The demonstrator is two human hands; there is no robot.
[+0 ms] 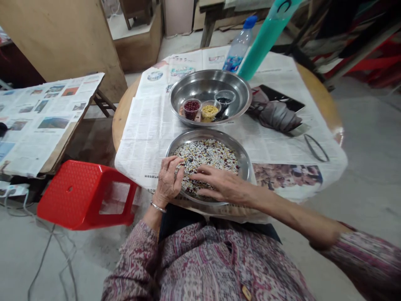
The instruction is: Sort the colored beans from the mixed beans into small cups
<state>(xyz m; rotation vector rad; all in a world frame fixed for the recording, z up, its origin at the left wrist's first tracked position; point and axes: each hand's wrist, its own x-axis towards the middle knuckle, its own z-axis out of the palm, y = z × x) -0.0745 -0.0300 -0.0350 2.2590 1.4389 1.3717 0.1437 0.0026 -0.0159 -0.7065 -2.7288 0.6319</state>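
A shallow steel plate [246, 163] stands at the near edge of the table, spread with mixed white, red, yellow and dark grains and beans [208, 156]. My left hand [168, 177], with a silver bangle on the wrist, rests over the plate's left rim, thumb and fingers apart. Over the mixture, my right hand [221, 184] reaches in from the right with its fingers stretched and spread. Behind the plate is a steel basin [200, 81] holding a cup of red beans [191, 108], a cup of yellow grains [209, 111] and a cup with dark contents [224, 100].
Newspaper [140, 125] covers the round table. A plastic bottle [236, 50] and a tall teal cylinder [265, 44] stand behind the basin. A folded grey umbrella [278, 115] lies at right. A red stool [75, 194] and a newspaper-covered table [46, 113] are at left.
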